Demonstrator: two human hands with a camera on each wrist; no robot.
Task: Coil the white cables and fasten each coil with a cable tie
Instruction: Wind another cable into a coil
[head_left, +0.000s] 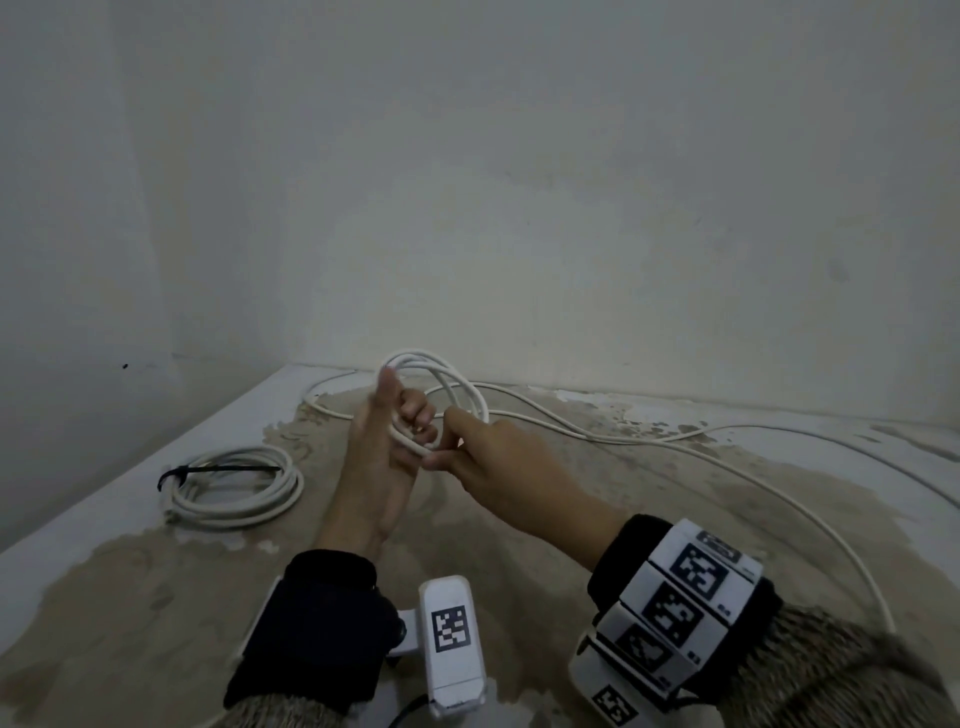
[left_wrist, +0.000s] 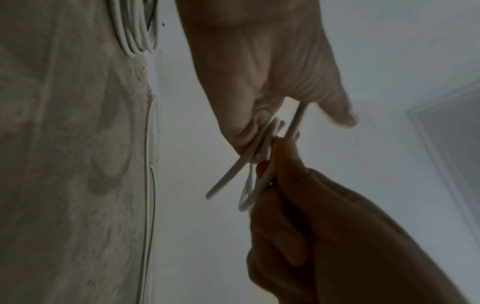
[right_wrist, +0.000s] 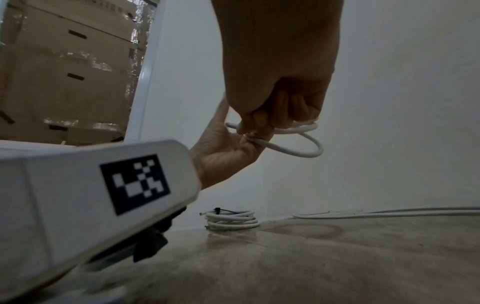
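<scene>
Above the table, my left hand (head_left: 408, 423) holds up a few loops of white cable (head_left: 447, 376), its fingers curled round them and its thumb pointing up. My right hand (head_left: 441, 452) meets it from the right and pinches a strand of the same cable at the bottom of the loops. The left wrist view shows the left hand (left_wrist: 259, 127) and the right hand (left_wrist: 280, 164) both on the cable (left_wrist: 228, 179). In the right wrist view a loop (right_wrist: 298, 149) hangs under my right hand (right_wrist: 259, 123). A finished coil (head_left: 234, 486) bound with a black cable tie (head_left: 218, 470) lies at the left.
The loose rest of the cable (head_left: 675, 441) trails over the worn table top (head_left: 156, 597) to the right and curves back toward my right arm. A white wall (head_left: 519, 208) closes the back. Cardboard boxes (right_wrist: 64, 72) stand off to the left.
</scene>
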